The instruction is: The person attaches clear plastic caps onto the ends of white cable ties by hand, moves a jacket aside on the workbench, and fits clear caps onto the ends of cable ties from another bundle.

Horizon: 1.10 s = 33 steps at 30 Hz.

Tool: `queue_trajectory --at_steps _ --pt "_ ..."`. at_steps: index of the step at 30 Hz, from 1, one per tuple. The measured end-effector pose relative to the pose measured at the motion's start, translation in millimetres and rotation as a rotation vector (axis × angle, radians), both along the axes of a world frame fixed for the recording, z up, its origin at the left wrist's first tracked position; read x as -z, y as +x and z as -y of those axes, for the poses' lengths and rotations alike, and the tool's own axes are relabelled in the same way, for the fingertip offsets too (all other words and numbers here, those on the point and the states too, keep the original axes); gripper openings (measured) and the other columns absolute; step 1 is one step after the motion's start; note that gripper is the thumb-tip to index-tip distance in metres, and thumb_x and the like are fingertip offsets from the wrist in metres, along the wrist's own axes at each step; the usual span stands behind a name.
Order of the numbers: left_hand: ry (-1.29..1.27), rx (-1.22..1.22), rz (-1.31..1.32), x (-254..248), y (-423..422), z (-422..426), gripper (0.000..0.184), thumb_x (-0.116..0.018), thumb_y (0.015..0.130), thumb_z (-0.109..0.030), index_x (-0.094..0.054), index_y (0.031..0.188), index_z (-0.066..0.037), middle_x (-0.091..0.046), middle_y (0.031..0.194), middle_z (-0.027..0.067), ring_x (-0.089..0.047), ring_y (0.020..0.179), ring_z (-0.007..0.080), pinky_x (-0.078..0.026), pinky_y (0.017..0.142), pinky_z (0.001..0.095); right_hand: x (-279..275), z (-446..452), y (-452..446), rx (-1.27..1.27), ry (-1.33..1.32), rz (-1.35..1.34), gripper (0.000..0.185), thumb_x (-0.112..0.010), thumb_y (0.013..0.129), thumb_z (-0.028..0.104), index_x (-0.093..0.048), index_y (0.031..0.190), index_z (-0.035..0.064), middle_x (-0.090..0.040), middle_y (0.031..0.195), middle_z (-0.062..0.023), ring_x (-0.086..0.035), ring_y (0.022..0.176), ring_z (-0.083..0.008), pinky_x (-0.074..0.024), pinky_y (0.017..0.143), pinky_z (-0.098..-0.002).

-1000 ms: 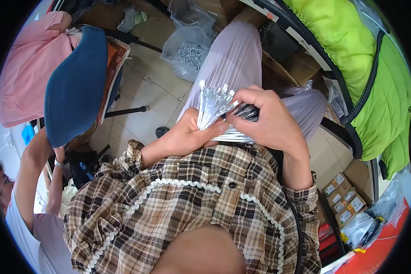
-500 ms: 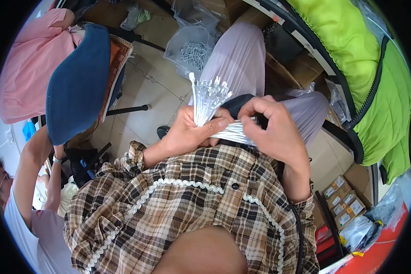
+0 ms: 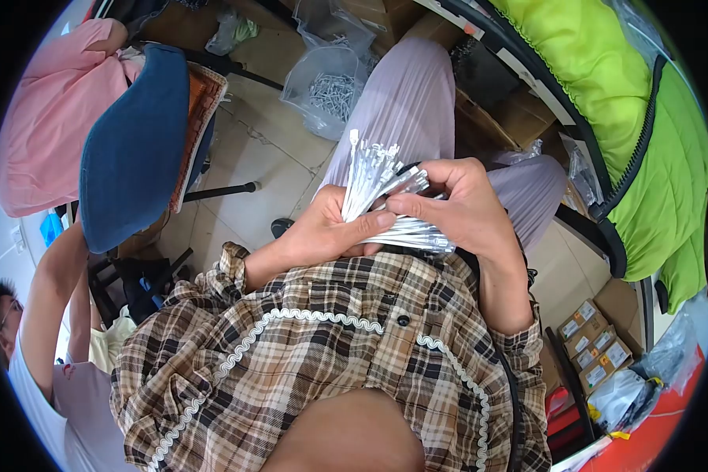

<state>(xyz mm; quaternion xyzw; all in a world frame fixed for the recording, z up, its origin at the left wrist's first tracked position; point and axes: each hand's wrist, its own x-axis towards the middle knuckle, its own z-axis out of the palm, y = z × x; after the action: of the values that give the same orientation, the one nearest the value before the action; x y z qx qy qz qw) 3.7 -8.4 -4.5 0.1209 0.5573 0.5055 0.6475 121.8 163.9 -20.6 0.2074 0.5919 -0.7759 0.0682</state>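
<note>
A bundle of thin white wires [image 3: 359, 185] with metal terminals and clear sleeves on the ends lies across my lap. My left hand [image 3: 322, 234] is closed around its middle, thumb pressed on top. One part of the bundle fans upward from that grip; another part points to the right. My right hand [image 3: 470, 211] is closed at the right side, its thumb and fingers pinching some wires just below their tips. How many wires it pinches I cannot tell, since the fingers cover them.
A clear plastic bag [image 3: 297, 79] of small metal pieces stands on the floor ahead. To the left is a blue chair back [image 3: 134, 149], with another person's arm [image 3: 51, 291] near it. Bright green padded fabric [image 3: 578, 67] and small cardboard boxes [image 3: 598, 350] are on the right.
My right hand has shifted slightly left and up, and now pinches wires near their tips. The upright wires have spread toward the right. The other person's arm at the left moved a little.
</note>
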Motion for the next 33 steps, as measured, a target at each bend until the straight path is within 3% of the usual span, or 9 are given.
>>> queue_trajectory --at_steps 6,12,16,21,27,31,33 --pt "-0.062 -0.051 -0.033 -1 5 2 0.021 -0.060 0.093 -0.015 -0.062 0.077 -0.001 -0.056 0.057 0.0007 -0.046 0.046 0.0024 -0.036 0.040 0.0142 -3 7 -1 0.044 0.139 -0.058 0.014 -0.064 0.072 0.002 -0.062 0.085 -0.0017 -0.061 0.069 -0.0047 -0.051 0.061 -0.0100 -0.0421 0.054 -0.0217" --pt "-0.018 -0.045 -0.126 -2 9 0 0.023 -0.059 0.094 -0.014 -0.061 0.075 -0.002 -0.054 0.055 0.0001 -0.046 0.046 0.0021 -0.037 0.040 0.0140 -10 8 1 -0.026 0.336 -0.087 0.020 -0.061 0.070 0.002 -0.062 0.089 -0.0013 -0.060 0.071 -0.0072 -0.051 0.063 -0.0126 -0.0432 0.056 -0.0246" --pt "0.031 0.021 -0.209 3 6 5 0.025 -0.057 0.094 -0.014 -0.060 0.072 -0.003 -0.052 0.053 -0.0007 -0.043 0.045 0.0023 -0.034 0.040 0.0150 -12 10 6 0.080 0.425 -0.018 0.019 -0.061 0.069 0.002 -0.061 0.088 -0.0026 -0.060 0.071 -0.0091 -0.050 0.064 -0.0139 -0.0434 0.057 -0.0262" --pt "0.040 0.035 -0.212 -1 6 3 0.027 -0.056 0.095 -0.014 -0.059 0.069 -0.005 -0.050 0.052 -0.0013 -0.039 0.044 0.0030 -0.031 0.039 0.0170 0 3 4 0.038 0.182 -0.129 0.018 -0.061 0.068 0.002 -0.060 0.085 -0.0036 -0.061 0.073 -0.0097 -0.050 0.063 -0.0137 -0.0435 0.057 -0.0261" --pt "0.049 0.028 -0.220 0 8 1 0.028 -0.056 0.095 -0.014 -0.057 0.068 -0.006 -0.049 0.051 -0.0014 -0.037 0.044 0.0035 -0.028 0.039 0.0188 -10 4 0 -0.068 0.242 -0.072 0.013 -0.062 0.069 0.003 -0.061 0.079 -0.0041 -0.062 0.071 -0.0082 -0.049 0.061 -0.0135 -0.0431 0.057 -0.0256" --pt "0.085 0.043 -0.242 4 7 5 0.027 -0.055 0.095 -0.014 -0.057 0.069 -0.006 -0.049 0.051 -0.0017 -0.037 0.044 0.0032 -0.028 0.039 0.0187 -13 7 5 0.042 0.432 -0.051 0.010 -0.063 0.070 0.005 -0.061 0.075 -0.0039 -0.061 0.066 -0.0067 -0.048 0.058 -0.0121 -0.0420 0.055 -0.0241" --pt "0.086 0.043 -0.230 3 6 4 0.027 -0.055 0.095 -0.014 -0.057 0.069 -0.006 -0.048 0.051 -0.0017 -0.037 0.044 0.0033 -0.028 0.039 0.0187 -10 6 4 0.043 0.397 -0.075 0.010 -0.063 0.070 0.005 -0.062 0.074 -0.0039 -0.061 0.066 -0.0064 -0.048 0.058 -0.0120 -0.0420 0.055 -0.0239"
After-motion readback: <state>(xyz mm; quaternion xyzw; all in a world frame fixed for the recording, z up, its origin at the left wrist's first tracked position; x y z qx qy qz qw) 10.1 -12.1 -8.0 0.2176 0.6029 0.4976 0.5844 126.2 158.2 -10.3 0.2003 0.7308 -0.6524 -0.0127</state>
